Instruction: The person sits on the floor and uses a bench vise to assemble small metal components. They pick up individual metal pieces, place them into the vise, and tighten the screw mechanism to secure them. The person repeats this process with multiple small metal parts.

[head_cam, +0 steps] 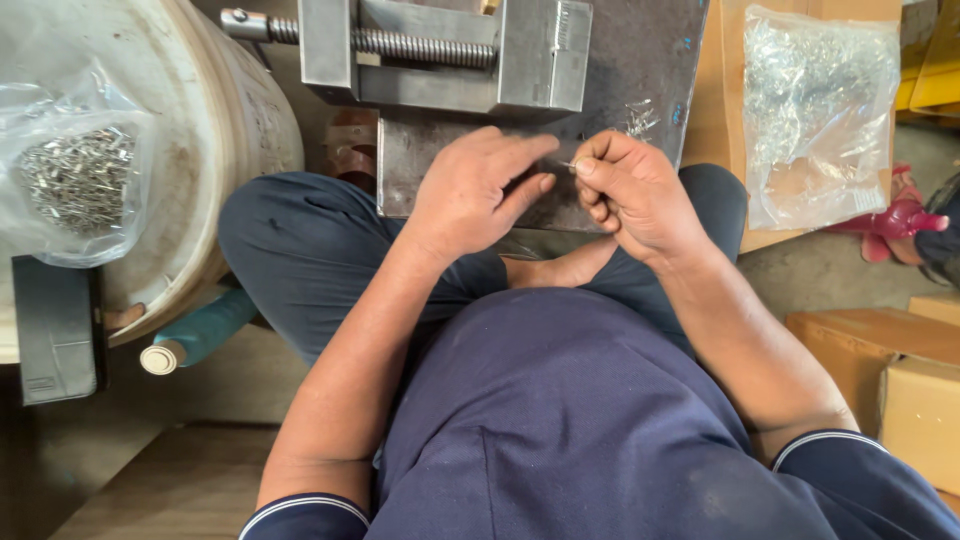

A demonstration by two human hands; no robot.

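I sit cross-legged before a dark metal plate (640,70) that carries a grey steel vise (450,55). My right hand (630,195) pinches a small thin metal pin (567,165) between thumb and forefinger. My left hand (470,190) rests palm down on the plate's near edge, its fingertips almost touching the pin; whether it grips the pin is hidden. A few loose shiny pins (638,120) lie on the plate just beyond my right hand.
A clear bag of small metal parts (75,175) lies on a white drum (215,150) at the left. Another clear bag of shiny parts (815,110) rests on cardboard at the right. Cardboard boxes (890,370) stand at the lower right. A teal-handled tool (200,335) lies by my left knee.
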